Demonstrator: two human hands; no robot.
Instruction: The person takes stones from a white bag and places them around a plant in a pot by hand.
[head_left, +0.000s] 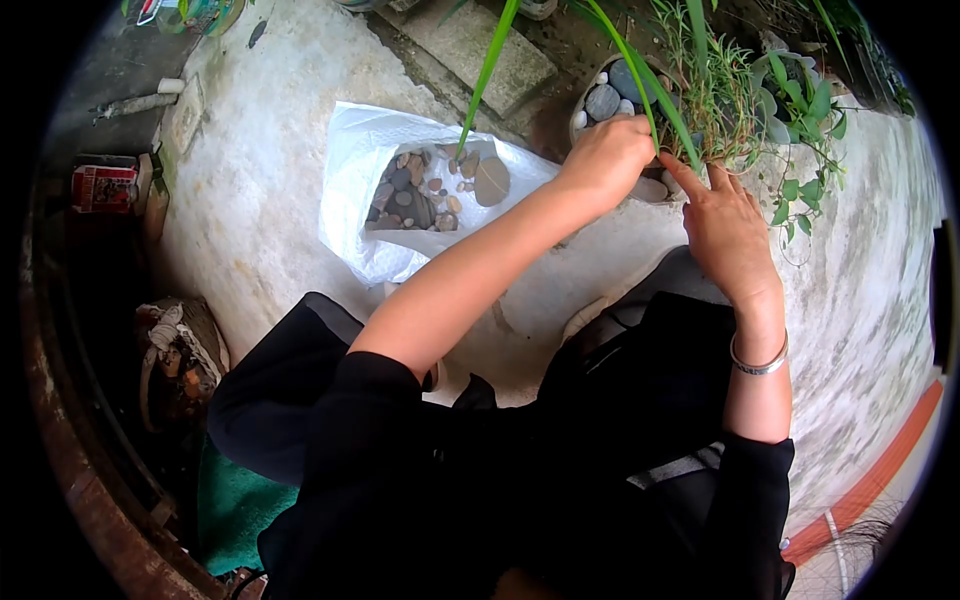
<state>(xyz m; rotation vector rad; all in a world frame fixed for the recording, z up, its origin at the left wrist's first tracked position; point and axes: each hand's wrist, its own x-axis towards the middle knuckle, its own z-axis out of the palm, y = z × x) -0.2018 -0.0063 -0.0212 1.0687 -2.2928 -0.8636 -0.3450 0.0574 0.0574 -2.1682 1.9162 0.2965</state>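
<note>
On the left we see a red box, and above it a pale pipe beside the whitish ground. Below the box we find a worn bag and, lower still, a green patch. We also have a concrete slab at the top and an orange band at lower right.

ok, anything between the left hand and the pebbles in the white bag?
In this view, the side of the white bag lies between left hand and pebbles. A long green leaf crosses its upper edge; height unclear. The mouth is open.
</note>
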